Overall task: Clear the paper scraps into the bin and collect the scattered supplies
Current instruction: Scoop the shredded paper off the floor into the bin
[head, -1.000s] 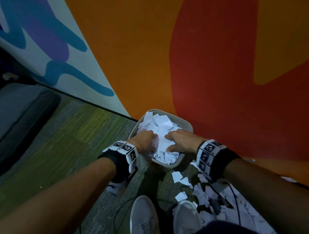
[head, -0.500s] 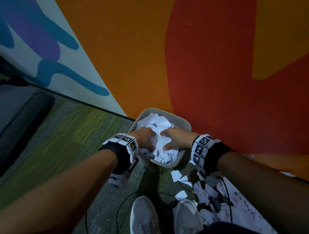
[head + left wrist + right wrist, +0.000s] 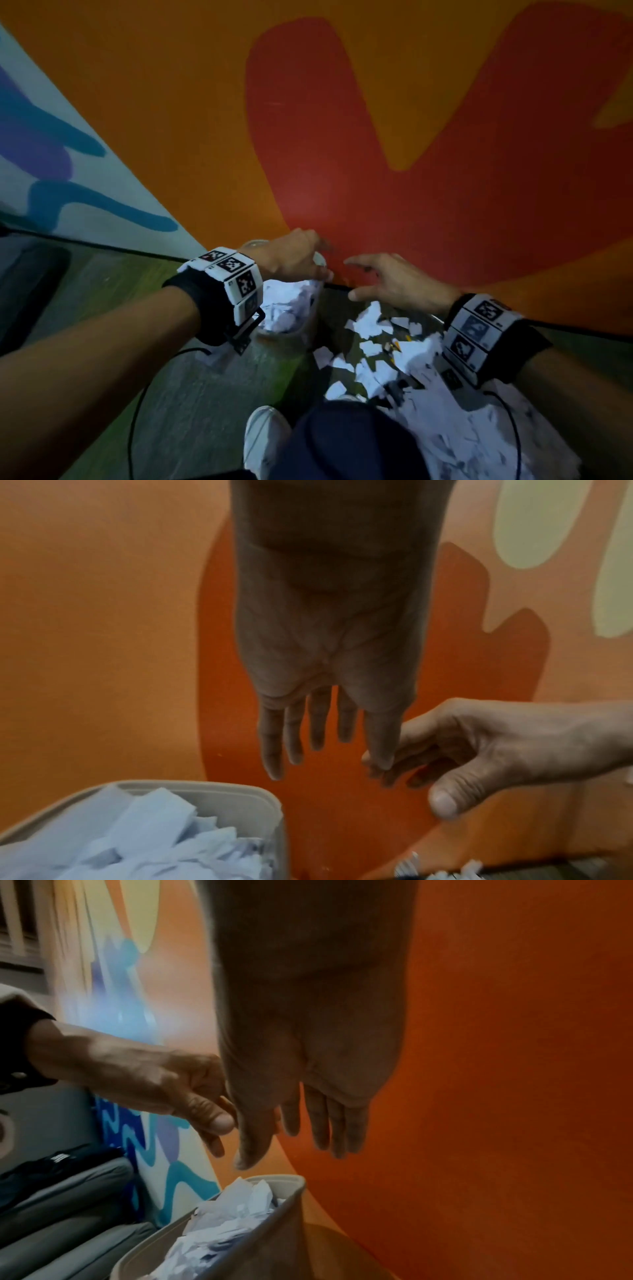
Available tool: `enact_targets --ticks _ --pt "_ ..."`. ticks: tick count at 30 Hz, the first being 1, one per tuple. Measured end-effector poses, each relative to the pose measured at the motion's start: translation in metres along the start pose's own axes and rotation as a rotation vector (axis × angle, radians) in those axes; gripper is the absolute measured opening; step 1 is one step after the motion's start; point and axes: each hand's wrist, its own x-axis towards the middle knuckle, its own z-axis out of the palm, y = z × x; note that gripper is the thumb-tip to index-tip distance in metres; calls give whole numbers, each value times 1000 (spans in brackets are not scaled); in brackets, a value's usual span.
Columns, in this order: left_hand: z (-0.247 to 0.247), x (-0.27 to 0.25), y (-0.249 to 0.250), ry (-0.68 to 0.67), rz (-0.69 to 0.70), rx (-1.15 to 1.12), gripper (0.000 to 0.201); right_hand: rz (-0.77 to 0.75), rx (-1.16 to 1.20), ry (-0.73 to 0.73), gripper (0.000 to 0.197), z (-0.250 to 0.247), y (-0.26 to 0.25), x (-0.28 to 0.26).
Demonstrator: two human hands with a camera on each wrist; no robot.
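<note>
Bin (image 3: 291,329) at 6 o'clock under the left hand (image 3: 294,255), heaped with scraps. Both hands have lifted out of it, fingers loose, holding nothing; right hand (image 3: 394,281) now at the bin's 3 o'clock. Scraps (image 3: 373,329) on the floor at 4 o'clock look next.

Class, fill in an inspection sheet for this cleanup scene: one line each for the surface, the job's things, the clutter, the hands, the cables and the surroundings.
Surface: green and grey carpet, dimly lit.
Job's things: bin heaped with paper scraps; loose scraps on the floor to its right. Supplies: none clearly made out.
Clutter: nothing seen beyond the scraps.
Hands: left hand and right hand both empty above the bin, fingers relaxed.
Cables: black cable hanging from the left wristband; another from the right.
Surroundings: orange and red painted wall; grey cushion at left; white shoe below.
</note>
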Motion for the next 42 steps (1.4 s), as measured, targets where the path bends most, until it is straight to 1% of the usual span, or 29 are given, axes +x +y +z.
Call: enact_targets --ticks 2,4,6,7,8,9,11,14,16,17,18,19,21,23,25,27,29,30,32,34,37,40,42 --pt "11 13 27 -31 74 8 44 71 41 16 71 -3 21 -24" --pt "31 29 54 -71 129 -34 42 130 43 37 69 -2 49 -52" --pt "57 44 74 -118 163 -90 31 147 173 44 58 4 77 -79" --pt "72 50 85 -142 199 -140 25 184 250 46 53 10 92 -95" --pt "87 58 95 -165 222 -178 24 236 292 45 54 17 109 -109" --pt "102 64 103 -195 259 -223 29 305 310 47 56 28 128 -121" --pt "136 79 115 -288 265 -256 45 455 315 61 67 55 170 -145" --pt "197 104 120 -426 217 -217 65 651 331 87 71 102 222 -179" --pt "236 115 120 -447 217 -226 72 734 354 111 76 133 245 -199" --pt "252 115 122 -456 207 -280 74 761 344 106 81 147 254 -207" --pt "267 117 123 -484 215 -330 78 796 330 97 90 157 261 -213" --pt "283 117 125 -506 247 -349 83 837 327 94 102 168 269 -217" --pt "311 116 129 -519 335 -234 93 909 306 41 124 179 277 -221" --pt "339 114 133 -483 427 -118 101 997 337 -61 136 188 279 -222" --pt "361 112 138 -461 487 -65 109 1022 368 -118 139 196 277 -217" --pt "381 111 144 -445 515 8 115 989 398 -100 137 202 270 -208" --pt "391 108 152 -404 519 132 114 936 402 -15 134 214 267 -196" --pt "393 107 157 -372 513 181 108 928 388 38 132 221 267 -192" --pt "393 105 163 -295 491 207 90 946 330 135 125 235 270 -185" --pt "392 108 163 -226 484 182 75 960 273 198 116 241 270 -181" --pt "389 113 162 -158 488 119 57 903 332 285 97 240 273 -185" --pt "380 118 163 -142 487 -21 52 861 404 354 71 221 274 -189" --pt "374 124 163 -111 483 -128 46 829 413 432 55 204 274 -192"
